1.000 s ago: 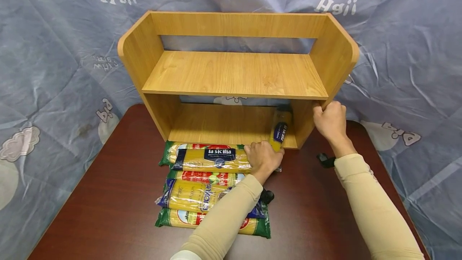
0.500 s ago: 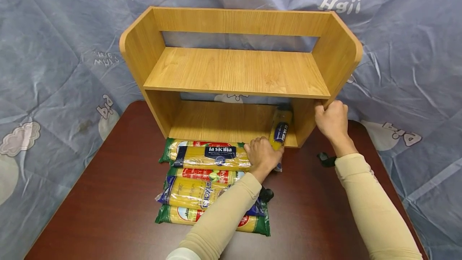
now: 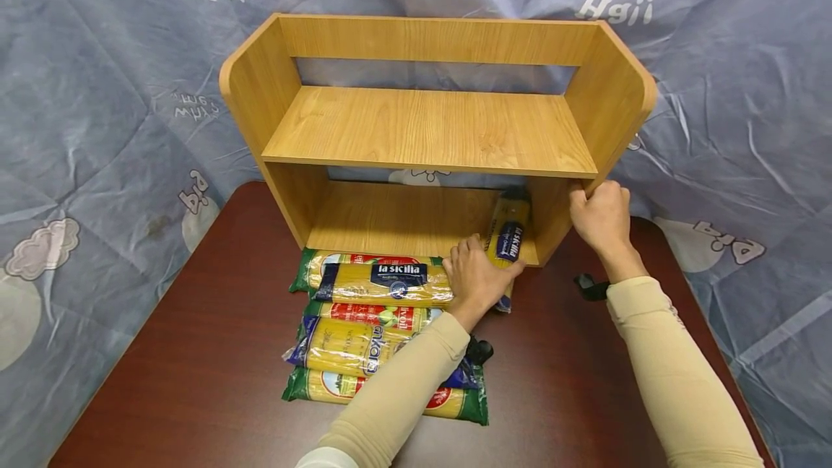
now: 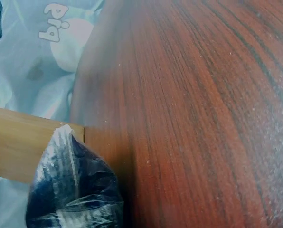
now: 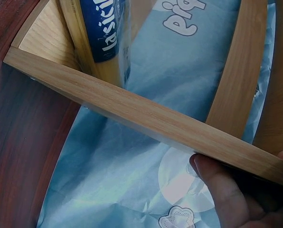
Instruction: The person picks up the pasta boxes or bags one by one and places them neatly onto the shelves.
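At the right end of the lower compartment of a wooden shelf (image 3: 416, 170), a la sicilia spaghetti pack (image 3: 510, 240) lies lengthwise, its dark front end past the shelf's front edge. My left hand (image 3: 477, 279) is at that end, thumb spread across the pack and fingers to its left. In the left wrist view the pack's crinkled dark blue end (image 4: 77, 190) shows, but not the fingers. My right hand (image 3: 601, 219) grips the front edge of the right side panel (image 5: 132, 111); its thumb shows against the panel in the right wrist view.
Several spaghetti packs (image 3: 344, 347) lie in overlapping rows on the dark red table (image 3: 182, 381), left of and under the left forearm. A patterned blue cloth (image 3: 117, 92) hangs behind the shelf. Dark straps (image 3: 590, 286) show at both wrists.
My left hand's fingers and thumb have spread from a tighter grip at the pack's front end. The pack has barely moved. My right hand stays on the side panel.
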Motion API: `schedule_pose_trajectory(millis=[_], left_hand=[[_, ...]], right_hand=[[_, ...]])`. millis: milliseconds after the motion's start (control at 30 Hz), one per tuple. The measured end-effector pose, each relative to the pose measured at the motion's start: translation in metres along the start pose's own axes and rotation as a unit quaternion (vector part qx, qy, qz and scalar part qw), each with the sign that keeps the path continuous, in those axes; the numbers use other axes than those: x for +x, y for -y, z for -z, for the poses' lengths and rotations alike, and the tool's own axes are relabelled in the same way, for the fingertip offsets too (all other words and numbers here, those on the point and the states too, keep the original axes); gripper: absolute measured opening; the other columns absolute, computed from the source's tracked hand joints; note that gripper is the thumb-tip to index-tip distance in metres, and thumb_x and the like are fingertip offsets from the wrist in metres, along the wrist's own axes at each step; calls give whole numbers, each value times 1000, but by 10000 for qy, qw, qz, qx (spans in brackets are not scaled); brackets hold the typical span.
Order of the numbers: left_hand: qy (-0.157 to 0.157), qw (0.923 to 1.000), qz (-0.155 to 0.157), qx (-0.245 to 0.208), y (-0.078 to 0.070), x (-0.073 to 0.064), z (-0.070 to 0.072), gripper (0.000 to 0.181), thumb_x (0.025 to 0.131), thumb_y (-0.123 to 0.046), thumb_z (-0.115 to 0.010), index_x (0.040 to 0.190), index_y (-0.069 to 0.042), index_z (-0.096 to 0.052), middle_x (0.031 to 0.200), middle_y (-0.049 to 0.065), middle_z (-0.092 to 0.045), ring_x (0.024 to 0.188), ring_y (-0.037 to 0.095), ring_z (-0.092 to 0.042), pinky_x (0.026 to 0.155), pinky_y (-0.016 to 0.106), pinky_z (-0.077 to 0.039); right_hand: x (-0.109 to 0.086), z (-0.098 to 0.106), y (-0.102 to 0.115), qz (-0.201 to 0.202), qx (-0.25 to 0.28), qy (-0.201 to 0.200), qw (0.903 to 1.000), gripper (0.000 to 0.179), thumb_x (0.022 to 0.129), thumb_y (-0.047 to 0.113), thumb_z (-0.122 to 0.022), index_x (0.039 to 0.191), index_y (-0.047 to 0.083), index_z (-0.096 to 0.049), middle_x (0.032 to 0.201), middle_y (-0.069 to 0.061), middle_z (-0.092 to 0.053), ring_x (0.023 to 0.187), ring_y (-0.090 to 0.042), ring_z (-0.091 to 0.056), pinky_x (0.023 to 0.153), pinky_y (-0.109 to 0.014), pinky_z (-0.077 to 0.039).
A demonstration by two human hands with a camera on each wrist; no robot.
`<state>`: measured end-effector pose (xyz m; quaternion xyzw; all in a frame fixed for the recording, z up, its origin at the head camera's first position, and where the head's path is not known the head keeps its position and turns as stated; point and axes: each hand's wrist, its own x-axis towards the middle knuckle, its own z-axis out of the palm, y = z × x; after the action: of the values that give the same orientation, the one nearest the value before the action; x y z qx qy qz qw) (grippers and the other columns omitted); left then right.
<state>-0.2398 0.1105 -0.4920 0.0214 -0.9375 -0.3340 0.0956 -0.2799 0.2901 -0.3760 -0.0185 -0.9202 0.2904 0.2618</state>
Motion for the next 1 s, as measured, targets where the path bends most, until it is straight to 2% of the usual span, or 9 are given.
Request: schedule_pose_trajectory(millis=[300, 400, 567, 733, 867, 1000], left_hand=[[-139, 9983, -205, -531, -8, 0, 17, 120, 67, -80, -76, 154, -6, -38, 151, 12, -47, 138, 28, -43, 107, 48, -34], [-166, 9979, -291, -555, -10, 0, 23, 126, 65, -82, -75, 156, -5, -35, 154, 13, -43, 140, 29, -41, 109, 48, -35], [-88, 9964, -646, -550, -15, -1, 33, 134, 62, -87, -72, 158, -6, -29, 159, 13, -37, 146, 28, -35, 114, 49, -31], [143, 9947, -974, -293, -17, -1, 49, 137, 61, -89, -71, 161, -9, -23, 163, 11, -31, 150, 25, -28, 117, 48, -27], [447, 9929, -1086, -169, -10, 1, 67, 137, 61, -88, -71, 162, -10, -20, 166, 10, -25, 153, 26, -22, 120, 47, -22], [590, 9904, -1241, -120, -2, 4, 84, 136, 62, -87, -72, 162, -10, -20, 167, 12, -22, 153, 27, -20, 121, 47, -19]], right_hand=[[0, 1, 1, -18, 31, 11, 10000, 39, 94, 14, -54, 56, 4, -56, 61, -18, -65, 70, -37, -66, 40, -37, -37], [1, 0, 1, -10, 55, -6, 10000, 39, 95, 16, -55, 58, 4, -58, 63, -19, -66, 71, -37, -67, 42, -37, -38], [1, -1, -2, -14, 76, -24, 10000, 39, 96, 17, -56, 60, 3, -59, 66, -20, -67, 69, -35, -65, 41, -36, -37], [-1, -1, -1, -72, 96, 23, 9999, 38, 95, 16, -55, 60, 4, -59, 64, -18, -66, 68, -34, -64, 42, -36, -38], [-1, -1, 1, -33, 79, 43, 10000, 40, 94, 15, -54, 56, 5, -57, 62, -18, -64, 69, -36, -64, 47, -39, -40], [0, -1, -1, 36, 43, -7, 10000, 41, 94, 14, -54, 55, 4, -57, 63, -20, -65, 70, -39, -65, 49, -41, -41]])
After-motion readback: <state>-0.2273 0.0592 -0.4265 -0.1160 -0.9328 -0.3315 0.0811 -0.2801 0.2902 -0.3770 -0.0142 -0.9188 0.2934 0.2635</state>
